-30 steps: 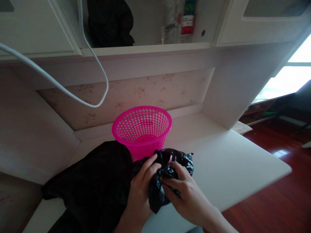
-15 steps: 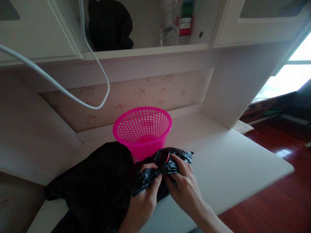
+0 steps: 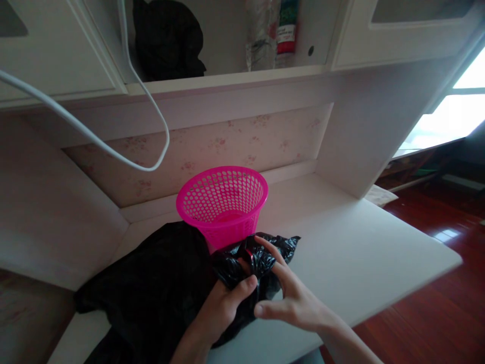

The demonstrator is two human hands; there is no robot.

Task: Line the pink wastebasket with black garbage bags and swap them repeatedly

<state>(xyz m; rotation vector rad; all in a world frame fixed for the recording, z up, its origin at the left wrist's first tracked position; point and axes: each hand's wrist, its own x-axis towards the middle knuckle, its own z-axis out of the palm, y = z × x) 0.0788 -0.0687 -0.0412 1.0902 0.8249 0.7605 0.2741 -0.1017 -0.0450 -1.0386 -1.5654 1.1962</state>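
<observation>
A crumpled black plastic bag (image 3: pixel 261 255) lies on the white desk (image 3: pixel 341 258) just in front of a pink perforated basket (image 3: pixel 223 202). My left hand (image 3: pixel 223 306) grips the bag's left part, thumb pressed on top. To its right, my right hand (image 3: pixel 290 298) has its fingers spread, fingertips touching the bag's upper folds, thumb apart below. A small red spot shows within the bag's folds. A larger black cloth or bag (image 3: pixel 151 293) lies heaped on the desk's left side, touching the basket's base.
A white cable (image 3: pixel 113 151) loops down from the upper left before the flowered back panel. Above, an open shelf holds a dark bundle (image 3: pixel 166 38) and bottles (image 3: pixel 276 30). Right of the desk edge is red wooden floor (image 3: pixel 435 303) and a bright window.
My right hand has opened its fingers and slid lower right on the bag. My left hand shifted its grip lower, and the bag now lies flatter against the desk.
</observation>
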